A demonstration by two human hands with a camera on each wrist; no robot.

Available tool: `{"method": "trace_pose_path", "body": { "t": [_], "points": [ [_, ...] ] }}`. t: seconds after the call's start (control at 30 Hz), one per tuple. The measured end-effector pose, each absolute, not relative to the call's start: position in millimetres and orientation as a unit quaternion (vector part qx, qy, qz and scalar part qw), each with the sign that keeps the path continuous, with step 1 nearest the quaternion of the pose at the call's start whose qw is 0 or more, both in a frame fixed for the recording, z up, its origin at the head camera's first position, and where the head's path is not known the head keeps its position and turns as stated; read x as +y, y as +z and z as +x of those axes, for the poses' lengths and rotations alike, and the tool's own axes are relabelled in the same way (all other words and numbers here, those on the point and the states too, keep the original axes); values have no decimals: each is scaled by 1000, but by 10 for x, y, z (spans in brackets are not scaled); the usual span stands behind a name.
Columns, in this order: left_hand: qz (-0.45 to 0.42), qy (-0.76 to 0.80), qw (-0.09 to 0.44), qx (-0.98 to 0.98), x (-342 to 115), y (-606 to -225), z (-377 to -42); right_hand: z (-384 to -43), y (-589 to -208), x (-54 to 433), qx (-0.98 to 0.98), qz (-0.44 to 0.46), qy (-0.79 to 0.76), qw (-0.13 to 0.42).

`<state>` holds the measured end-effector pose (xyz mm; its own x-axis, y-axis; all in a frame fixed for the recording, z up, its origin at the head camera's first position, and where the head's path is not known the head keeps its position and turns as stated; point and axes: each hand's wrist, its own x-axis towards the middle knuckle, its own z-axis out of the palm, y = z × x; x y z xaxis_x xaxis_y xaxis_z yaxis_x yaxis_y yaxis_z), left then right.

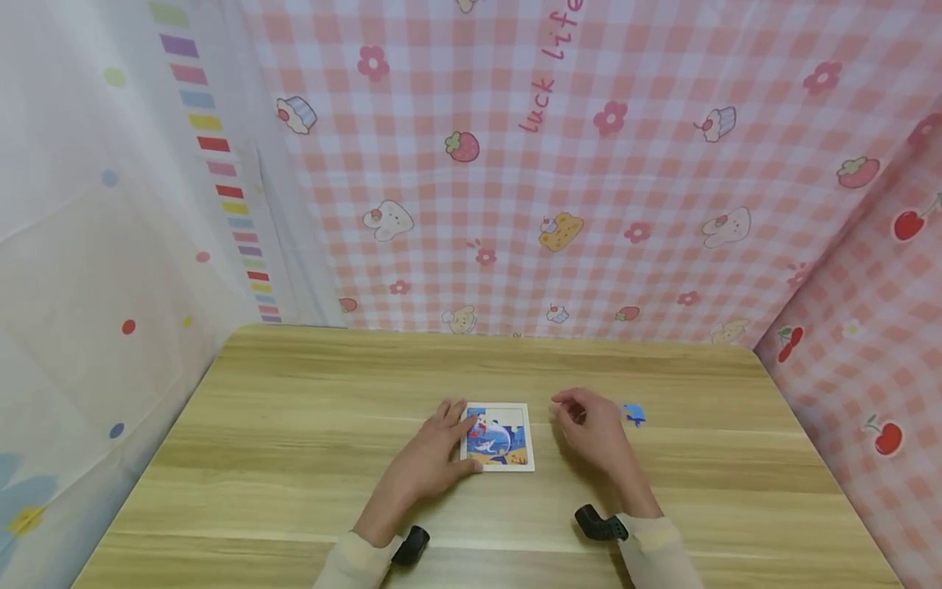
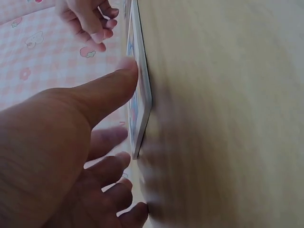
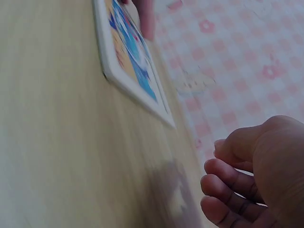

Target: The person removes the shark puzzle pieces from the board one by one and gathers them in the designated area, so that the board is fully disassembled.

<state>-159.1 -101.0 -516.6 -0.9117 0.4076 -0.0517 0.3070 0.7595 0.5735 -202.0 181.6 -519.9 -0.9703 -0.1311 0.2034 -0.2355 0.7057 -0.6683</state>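
Note:
A square jigsaw puzzle [image 1: 499,442] in a white frame lies flat on the table, its sea-animal picture partly filled. Pale bare backing shows near its upper right. My left hand [image 1: 434,454] rests at the frame's left side, with the thumb on the lower left corner and a finger reaching over the left edge. To the right of the frame, my right hand [image 1: 592,425] hovers apart from it with fingers loosely curled. No thing shows between those fingers in the right wrist view [image 3: 251,175]. A loose blue puzzle piece [image 1: 634,415] lies just right of that hand.
The wooden table [image 1: 309,409] reaches back to a pink checked cloth [image 1: 515,188] hung behind it. A white cloth [image 1: 110,245] hangs on the left, and another checked cloth [image 1: 868,368] on the right. Black wrist devices [image 1: 599,523] sit by both sleeves.

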Motion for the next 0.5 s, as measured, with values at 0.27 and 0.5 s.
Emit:
{"method": "trace_pose_path", "body": {
  "t": [0.27,0.5],
  "points": [
    [168,277,80,943,-1014,-5152,-1576,-1940,-5195,1465,-912,131,388,36],
    [159,274,76,946,-1007,-5121,-1549,-1922,-5205,1233,-906,150,395,14]
  ]
}}
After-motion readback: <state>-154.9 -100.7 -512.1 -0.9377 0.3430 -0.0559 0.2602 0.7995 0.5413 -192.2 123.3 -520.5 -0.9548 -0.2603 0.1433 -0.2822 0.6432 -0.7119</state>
